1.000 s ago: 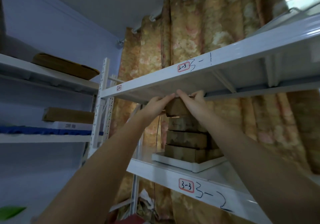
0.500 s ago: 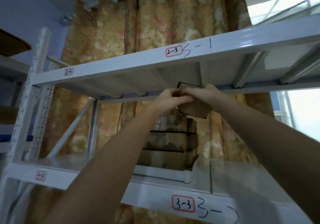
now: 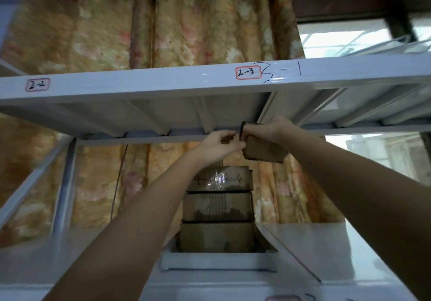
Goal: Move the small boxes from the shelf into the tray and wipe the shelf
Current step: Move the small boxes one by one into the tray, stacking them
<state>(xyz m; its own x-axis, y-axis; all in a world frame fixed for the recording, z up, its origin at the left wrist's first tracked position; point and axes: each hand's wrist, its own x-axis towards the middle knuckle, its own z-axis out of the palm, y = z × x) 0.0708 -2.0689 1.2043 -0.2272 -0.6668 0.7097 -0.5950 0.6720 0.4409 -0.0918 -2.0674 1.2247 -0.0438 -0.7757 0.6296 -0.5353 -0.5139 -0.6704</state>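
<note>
Left hand (image 3: 222, 144): grip pinching the near-left edge of a small brown cardboard box (image 3: 263, 148). Right hand (image 3: 271, 129): grip curled over its top. Box held tilted, clear above three stacked brown boxes (image 3: 218, 209) in a shallow white tray (image 3: 219, 262). Risk: catching the overhead white steel shelf (image 3: 163, 83), slipping. Floral curtain (image 3: 186, 20) behind; window right.

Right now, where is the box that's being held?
The held box is up right of centre, just under the upper shelf, above the stack in the tray.
</note>
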